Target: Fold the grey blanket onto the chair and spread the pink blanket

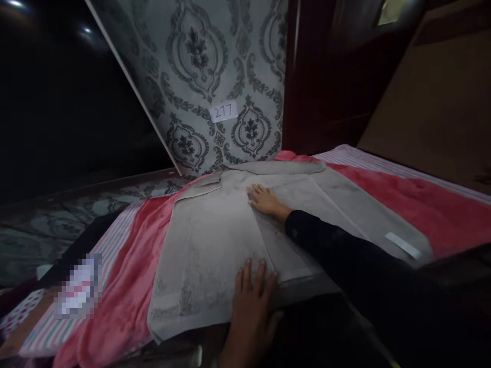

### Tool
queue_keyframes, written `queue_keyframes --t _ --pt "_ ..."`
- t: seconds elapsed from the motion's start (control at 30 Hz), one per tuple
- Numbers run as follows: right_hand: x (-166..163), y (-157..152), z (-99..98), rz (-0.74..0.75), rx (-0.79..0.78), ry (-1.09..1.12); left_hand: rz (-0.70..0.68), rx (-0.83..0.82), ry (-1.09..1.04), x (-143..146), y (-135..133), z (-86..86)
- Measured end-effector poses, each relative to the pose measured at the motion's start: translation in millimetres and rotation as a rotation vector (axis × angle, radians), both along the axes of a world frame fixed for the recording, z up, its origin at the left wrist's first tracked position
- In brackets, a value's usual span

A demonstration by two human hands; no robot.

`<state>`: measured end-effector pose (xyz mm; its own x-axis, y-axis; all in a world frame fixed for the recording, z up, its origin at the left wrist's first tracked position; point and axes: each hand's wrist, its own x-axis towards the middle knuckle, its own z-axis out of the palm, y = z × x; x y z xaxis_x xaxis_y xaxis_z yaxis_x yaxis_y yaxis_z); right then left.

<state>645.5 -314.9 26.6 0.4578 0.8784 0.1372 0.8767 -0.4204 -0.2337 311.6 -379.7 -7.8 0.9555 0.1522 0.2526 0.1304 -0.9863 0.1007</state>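
A grey garment [215, 230], whose exact kind I cannot tell, lies spread flat with folded parts along its far edge and at its far left. A long panel runs down its right side, bearing a small white strip [402, 246]. My right hand [264, 201], in a dark sleeve, rests palm down near the garment's middle, fingers stretched out. Nearer to me, my left hand [253, 306] is open, its spread fingertips on the front part of the cloth. Neither hand grips anything. Dark smudges or ruffled nap mark the garment's front left.
A red-pink blanket [130, 291] and a striped sheet [349, 153] lie under the garment. A large dark panel [69, 92] leans at left. Patterned wallpaper [199, 51] carries a paper [223, 111] marked 277. A brown board [437, 102] stands at right.
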Motion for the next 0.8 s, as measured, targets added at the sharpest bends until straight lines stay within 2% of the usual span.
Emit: queue_keyframes --t 0.17,0.27,0.33,0.4,0.5,0.57,0.67,0.8 --pt "41 -127 1.4 -0.318 0.108 0.000 -0.092 -0.170 0.017 7 30 34.7" --pt "61 -196 2.3 -0.534 0.129 0.068 -0.155 -0.236 0.017 37 59 61.9" --pt "68 -225 0.9 -0.610 0.107 0.136 -0.154 -0.234 0.054 66 78 75.2" --pt "72 -238 -2.4 -0.634 0.072 0.203 -0.097 -0.201 0.114 96 92 79.4" --pt "74 -243 -8.3 -0.632 0.043 0.277 0.091 -0.111 0.183 124 99 67.2" --pt "76 -243 -10.6 -0.617 0.046 0.316 0.160 -0.040 0.200 129 94 52.1" --pt "77 -244 -9.9 -0.587 0.072 0.376 0.168 0.050 0.161 124 84 32.8" --pt "73 -247 -4.1 -0.544 0.125 0.459 0.157 0.071 0.152 118 82 25.1"
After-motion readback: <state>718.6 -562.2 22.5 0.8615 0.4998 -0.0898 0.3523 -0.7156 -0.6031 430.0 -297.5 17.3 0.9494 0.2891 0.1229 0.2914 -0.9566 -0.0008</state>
